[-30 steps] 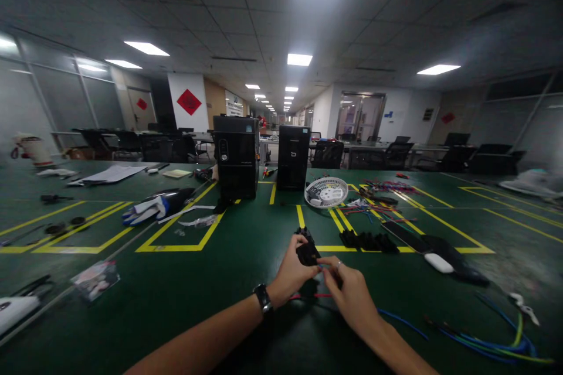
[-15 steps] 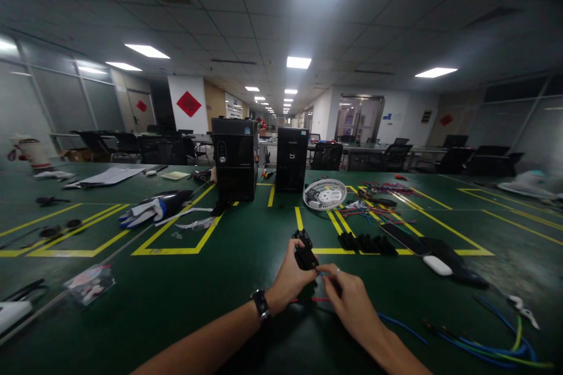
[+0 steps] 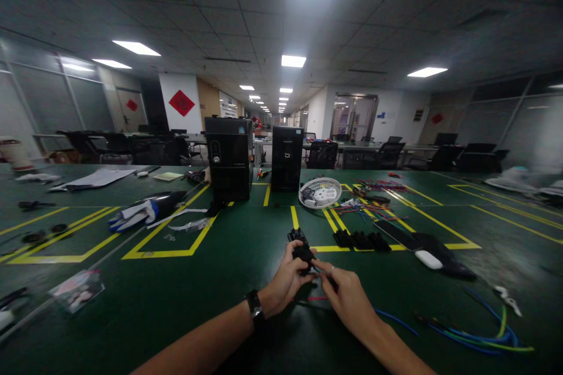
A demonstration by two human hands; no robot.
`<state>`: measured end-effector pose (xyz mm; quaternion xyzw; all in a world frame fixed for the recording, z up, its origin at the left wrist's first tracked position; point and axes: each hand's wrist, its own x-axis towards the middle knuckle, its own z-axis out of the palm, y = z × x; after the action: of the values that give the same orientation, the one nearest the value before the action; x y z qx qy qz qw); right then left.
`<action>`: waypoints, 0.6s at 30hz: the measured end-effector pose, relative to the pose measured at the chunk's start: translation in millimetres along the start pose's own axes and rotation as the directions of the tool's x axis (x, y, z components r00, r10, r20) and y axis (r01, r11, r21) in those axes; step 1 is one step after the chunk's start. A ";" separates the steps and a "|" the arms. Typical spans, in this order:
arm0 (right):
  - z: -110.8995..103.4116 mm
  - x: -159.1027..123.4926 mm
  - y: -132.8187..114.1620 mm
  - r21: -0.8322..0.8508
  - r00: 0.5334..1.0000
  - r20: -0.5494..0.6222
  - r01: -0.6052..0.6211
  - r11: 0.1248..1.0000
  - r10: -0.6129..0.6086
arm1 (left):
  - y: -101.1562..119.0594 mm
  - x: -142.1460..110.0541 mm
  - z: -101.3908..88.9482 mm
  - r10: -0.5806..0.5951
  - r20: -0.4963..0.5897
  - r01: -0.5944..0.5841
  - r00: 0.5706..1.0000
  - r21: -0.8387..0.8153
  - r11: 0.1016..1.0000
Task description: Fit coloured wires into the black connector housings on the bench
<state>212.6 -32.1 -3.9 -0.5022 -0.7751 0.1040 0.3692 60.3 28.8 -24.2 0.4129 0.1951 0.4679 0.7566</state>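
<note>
My left hand [image 3: 287, 278], with a watch on its wrist, is closed around a black terminal block [image 3: 302, 251] and holds it tilted above the table. My right hand [image 3: 345, 290] pinches what looks like a thin blue wire [image 3: 314, 270] against the block's near end; the fingers hide most of it. Below the hands a short red wire [image 3: 317, 299] shows. A blue wire [image 3: 396, 320] runs out to the right from behind my right hand. Several similar black blocks [image 3: 361, 240] stand in a row beyond my right hand.
On the green table [image 3: 176, 293] are two black computer cases [image 3: 229, 158], a white basket [image 3: 320, 193] with parts, loose wires [image 3: 372, 209], a phone [image 3: 397, 235], a white mouse [image 3: 428, 259], a blue and green cable bundle [image 3: 479, 343], a glove [image 3: 134, 215] and a plastic bag [image 3: 78, 290].
The view has turned slightly, shifting the scene left. My right index finger now reaches further onto the block, and my left fingers have shifted around it. Both hands stay together.
</note>
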 end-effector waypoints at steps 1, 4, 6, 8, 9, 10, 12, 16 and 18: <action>-0.5 0.0 0.6 -0.002 1.000 0.004 0.015 1.000 -0.015 | 0.4 -0.2 1.4 -0.024 -0.012 0.023 1.000 -0.067 0.997; -2.0 -1.9 0.1 -0.014 0.999 0.001 0.049 0.999 -0.049 | 3.6 -3.5 10.6 -0.049 -0.078 0.035 0.996 -0.175 0.984; -2.5 -5.2 -1.6 -0.029 0.996 -0.018 0.087 0.996 -0.087 | 6.5 -7.8 19.8 -0.042 -0.129 0.013 0.991 -0.215 0.976; -2.1 -9.8 -2.6 -0.061 0.990 -0.029 0.134 0.989 -0.136 | 9.2 -12.6 28.7 -0.025 -0.171 -0.014 0.985 -0.222 0.975; -1.4 -12.2 -2.5 -0.081 0.987 -0.023 0.156 0.985 -0.158 | 10.1 -14.8 32.3 -0.018 -0.194 -0.023 0.981 -0.210 0.977; -0.4 -14.3 -2.0 -0.099 0.985 -0.011 0.170 0.980 -0.172 | 10.5 -16.6 34.9 -0.014 -0.217 -0.028 0.976 -0.192 0.981; 2.0 -17.2 -0.4 -0.119 0.984 0.023 0.181 0.976 -0.179 | 10.2 -19.2 37.3 -0.018 -0.262 -0.025 0.965 -0.159 0.987; 3.1 -13.8 -0.5 -0.015 0.988 0.034 0.152 0.988 -0.151 | 9.0 -18.8 34.0 -0.007 -0.273 -0.024 0.962 -0.109 0.994; 1.0 -8.6 -4.4 0.084 0.996 -0.031 0.084 0.993 -0.082 | 11.6 -16.2 31.8 0.053 -0.213 -0.064 0.976 -0.043 0.997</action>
<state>210.7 -41.4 -6.2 -0.4547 -0.7849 0.1144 0.4050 67.7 3.2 2.1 0.3474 0.2505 0.5359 0.7276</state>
